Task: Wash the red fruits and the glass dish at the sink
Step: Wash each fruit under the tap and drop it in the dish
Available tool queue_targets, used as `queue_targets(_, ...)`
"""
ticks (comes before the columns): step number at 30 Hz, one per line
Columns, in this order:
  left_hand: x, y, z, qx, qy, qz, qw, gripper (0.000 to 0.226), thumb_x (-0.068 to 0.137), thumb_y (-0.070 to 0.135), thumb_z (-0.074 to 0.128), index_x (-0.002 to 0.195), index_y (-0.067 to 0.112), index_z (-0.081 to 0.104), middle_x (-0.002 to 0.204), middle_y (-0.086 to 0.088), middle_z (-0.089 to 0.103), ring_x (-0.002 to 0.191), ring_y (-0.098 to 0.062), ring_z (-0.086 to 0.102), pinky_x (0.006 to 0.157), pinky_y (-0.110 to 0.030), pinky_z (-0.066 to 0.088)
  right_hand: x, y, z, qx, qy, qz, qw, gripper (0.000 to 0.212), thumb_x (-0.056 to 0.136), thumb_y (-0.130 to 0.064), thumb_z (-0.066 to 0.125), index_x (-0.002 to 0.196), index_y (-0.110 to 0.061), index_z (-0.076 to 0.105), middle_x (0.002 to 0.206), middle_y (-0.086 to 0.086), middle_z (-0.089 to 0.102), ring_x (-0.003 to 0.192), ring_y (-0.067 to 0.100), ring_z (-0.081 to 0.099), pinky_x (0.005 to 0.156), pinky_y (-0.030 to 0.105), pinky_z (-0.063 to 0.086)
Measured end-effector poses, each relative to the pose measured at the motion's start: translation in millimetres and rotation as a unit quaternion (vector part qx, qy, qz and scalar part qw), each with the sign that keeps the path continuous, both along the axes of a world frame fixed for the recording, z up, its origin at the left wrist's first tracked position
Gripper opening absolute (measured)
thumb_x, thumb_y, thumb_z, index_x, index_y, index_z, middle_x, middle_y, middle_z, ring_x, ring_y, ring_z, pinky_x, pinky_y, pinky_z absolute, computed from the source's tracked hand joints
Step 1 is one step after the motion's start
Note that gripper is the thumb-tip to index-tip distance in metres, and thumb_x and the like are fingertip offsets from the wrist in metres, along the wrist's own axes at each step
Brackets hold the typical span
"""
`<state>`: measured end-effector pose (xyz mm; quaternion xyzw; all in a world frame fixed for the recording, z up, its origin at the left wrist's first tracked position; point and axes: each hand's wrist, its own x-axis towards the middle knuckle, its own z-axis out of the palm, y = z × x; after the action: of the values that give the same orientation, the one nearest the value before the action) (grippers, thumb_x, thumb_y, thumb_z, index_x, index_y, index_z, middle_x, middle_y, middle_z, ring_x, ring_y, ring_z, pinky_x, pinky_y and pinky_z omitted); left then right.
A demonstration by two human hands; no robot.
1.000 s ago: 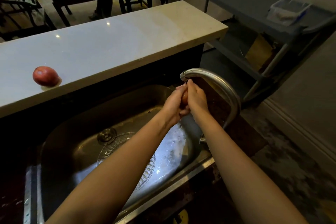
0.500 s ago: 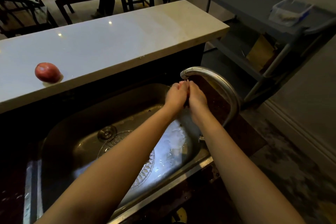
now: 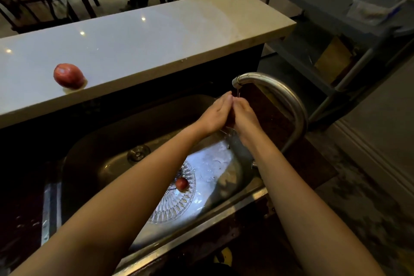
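My left hand [image 3: 215, 112] and my right hand [image 3: 244, 112] are pressed together under the faucet spout [image 3: 238, 79], cupped around a red fruit [image 3: 230, 116] that barely shows between the palms. A thin stream of water falls onto them. Below, the cut-glass dish [image 3: 179, 204] lies in the steel sink [image 3: 96, 154] with another small red fruit [image 3: 182, 184] on it, partly hidden by my left forearm. A third, larger red fruit [image 3: 68, 75] rests on the white counter [image 3: 156, 38].
The curved faucet pipe [image 3: 291, 105] arches just right of my hands. The sink drain [image 3: 138, 153] sits behind the dish. A grey utility cart [image 3: 336, 29] with a plastic tub [image 3: 376, 5] stands at the right; dark table and chairs lie beyond the counter.
My hands have kept rubbing the fruit under the spout, shifting slightly. My left forearm has moved aside, so the small red fruit on the dish now shows.
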<state>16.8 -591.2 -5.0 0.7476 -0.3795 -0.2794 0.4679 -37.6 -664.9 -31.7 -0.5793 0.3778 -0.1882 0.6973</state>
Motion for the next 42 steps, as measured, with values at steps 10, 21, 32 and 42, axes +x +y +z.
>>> queue_targets(10,2,0,-4,0.051,0.253,0.08,0.963,0.047,0.101,0.04,0.025,0.119,0.006,0.051,0.079,-0.011,0.059,0.058,-0.015,0.06,0.059,-0.028,0.056,-19,16,-2,-0.169,-0.008,0.019,0.985,0.028,0.099,-0.034,0.033,0.106,-0.024,0.059,0.103,0.0,0.054,0.082,0.003,0.054,0.058,0.017,0.045)
queue_targets(21,-14,-8,-7,-0.042,0.237,0.088,0.967,0.042,0.101,0.034,0.03,0.132,0.009,0.041,0.126,-0.02,0.052,0.113,-0.031,0.056,0.094,-0.047,0.052,-25,3,23,-0.032,-0.026,-0.011,0.999,0.016,0.094,-0.035,0.046,0.095,-0.031,0.062,0.094,-0.004,0.061,0.09,0.016,0.06,0.055,0.022,0.052)
queue_targets(32,8,16,5,0.0,0.232,0.112,0.966,0.042,0.098,0.044,0.036,0.096,0.009,0.057,0.078,-0.01,0.061,0.055,-0.013,0.057,0.056,-0.024,0.048,-32,1,20,-0.232,0.013,0.182,0.956,0.048,0.084,-0.026,0.065,0.126,-0.034,0.045,0.114,-0.009,0.049,0.092,0.002,0.054,0.062,0.008,0.048)
queue_targets(42,38,92,16,0.014,0.118,0.181,0.976,0.039,0.09,0.024,0.058,0.125,0.009,0.052,0.109,-0.009,0.057,0.076,-0.007,0.057,0.053,-0.01,0.048,23,60,28,-0.478,0.046,0.228,0.847,0.054,0.078,-0.023,0.068,0.128,-0.018,0.046,0.126,0.006,0.051,0.116,0.025,0.045,0.092,0.037,0.044)
